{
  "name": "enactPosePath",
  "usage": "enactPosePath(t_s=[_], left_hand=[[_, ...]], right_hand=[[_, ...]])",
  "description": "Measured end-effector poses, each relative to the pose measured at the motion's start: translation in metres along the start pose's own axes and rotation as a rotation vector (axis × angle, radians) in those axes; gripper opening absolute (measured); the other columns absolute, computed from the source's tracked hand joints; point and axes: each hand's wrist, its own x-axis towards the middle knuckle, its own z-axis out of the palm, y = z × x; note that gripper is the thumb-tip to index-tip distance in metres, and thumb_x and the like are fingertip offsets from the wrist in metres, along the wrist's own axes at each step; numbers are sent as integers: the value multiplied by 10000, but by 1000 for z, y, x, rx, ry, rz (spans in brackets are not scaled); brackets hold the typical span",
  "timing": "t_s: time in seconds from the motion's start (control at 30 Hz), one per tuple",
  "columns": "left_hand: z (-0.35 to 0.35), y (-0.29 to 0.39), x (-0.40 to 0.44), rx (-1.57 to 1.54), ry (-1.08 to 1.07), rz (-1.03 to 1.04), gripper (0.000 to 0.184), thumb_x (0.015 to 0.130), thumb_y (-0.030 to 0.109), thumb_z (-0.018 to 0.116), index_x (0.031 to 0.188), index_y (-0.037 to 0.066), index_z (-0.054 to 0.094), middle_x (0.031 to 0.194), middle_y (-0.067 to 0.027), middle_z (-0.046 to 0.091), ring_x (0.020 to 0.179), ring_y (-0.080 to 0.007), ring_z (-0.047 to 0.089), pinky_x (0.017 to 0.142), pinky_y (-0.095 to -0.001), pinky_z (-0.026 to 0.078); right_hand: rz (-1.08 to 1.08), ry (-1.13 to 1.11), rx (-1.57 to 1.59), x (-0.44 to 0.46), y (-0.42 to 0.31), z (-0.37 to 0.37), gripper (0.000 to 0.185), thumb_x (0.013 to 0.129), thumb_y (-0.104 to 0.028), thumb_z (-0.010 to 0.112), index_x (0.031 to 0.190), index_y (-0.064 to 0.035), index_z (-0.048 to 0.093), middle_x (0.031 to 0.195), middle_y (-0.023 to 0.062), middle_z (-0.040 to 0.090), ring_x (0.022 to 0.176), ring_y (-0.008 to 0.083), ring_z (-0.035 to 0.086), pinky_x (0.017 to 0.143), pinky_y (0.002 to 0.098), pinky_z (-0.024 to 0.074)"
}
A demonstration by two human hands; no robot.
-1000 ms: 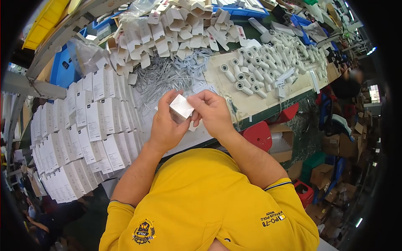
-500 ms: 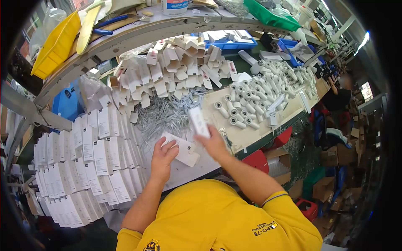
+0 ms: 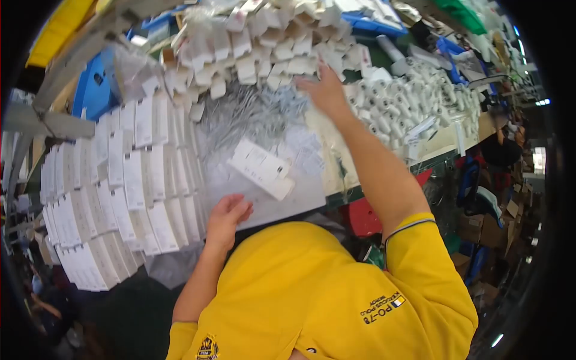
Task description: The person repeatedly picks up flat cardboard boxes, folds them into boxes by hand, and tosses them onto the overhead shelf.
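In the head view, a white carton (image 3: 257,165) is laid on its side on the table (image 3: 309,197), with a flap seen opened out at its near right end. It is held by neither hand. The left hand (image 3: 229,217) is kept on the body side of the carton, a little to its left; its fingers are loosely curled, nothing is gripped, and a gap is left between fingertips and carton. The right hand (image 3: 325,91) is stretched beyond the carton and to its right, well apart from it. Its fingers are spread and nothing is seen grasped; whether the boxes (image 3: 258,39), heaped beyond the carton, are touched by the fingertips cannot be told through the blur. Grey strands (image 3: 237,114) are spread just beyond the carton, and leaflets (image 3: 305,147) are scattered just to its right. White cylinders (image 3: 390,105) are massed farther right of the carton. To the carton's left, a stack (image 3: 141,180) of printed white packs is ranged in rows.
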Motion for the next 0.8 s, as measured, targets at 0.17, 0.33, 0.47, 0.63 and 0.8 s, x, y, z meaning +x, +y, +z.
enactPosePath(t_s=[0.17, 0.33, 0.47, 0.63, 0.8], left_hand=[[-8, 1, 2, 25, -24, 42, 352, 982, 109, 687, 1296, -27, 606, 1094, -162, 714, 958, -224, 692, 896, -300, 547], [-12, 2, -3, 64, -33, 45, 338, 980, 99, 689, 1284, -27, 614, 1093, -154, 717, 949, -211, 690, 889, -290, 545], [-10, 1, -5, 111, -48, 26, 332, 976, 92, 692, 1277, -27, 619, 1092, -150, 720, 939, -205, 688, 881, -282, 544], [-19, 2, -6, 143, -70, 31, 332, 972, 91, 696, 1273, -26, 621, 1089, -146, 722, 925, -201, 685, 871, -271, 542], [-22, 0, -2, 107, -106, 80, 381, 938, 78, 728, 1285, -24, 610, 1094, -143, 725, 931, -201, 689, 877, -274, 542]], right_hand=[[-246, -372, -508, -171, 43, 119, 1036, 720, -431, 890, 1470, 71, 379, 1449, 271, 463, 1224, 414, 538, 995, 476, 483], [-285, -351, -499, -186, 37, 130, 993, 716, -340, 860, 1464, 87, 366, 1466, 271, 445, 1265, 417, 501, 986, 494, 468], [-319, -343, -557, -191, 34, 132, 961, 721, -296, 831, 1472, 77, 363, 1467, 264, 447, 1278, 408, 496, 992, 498, 460], [-335, -351, -587, -196, 30, 132, 934, 736, -275, 806, 1495, 49, 368, 1477, 251, 451, 1294, 392, 495, 1012, 493, 451], [-313, -326, -440, -202, 29, 113, 923, 754, -241, 803, 1527, 20, 370, 1496, 234, 458, 1330, 373, 490, 1069, 476, 430]])
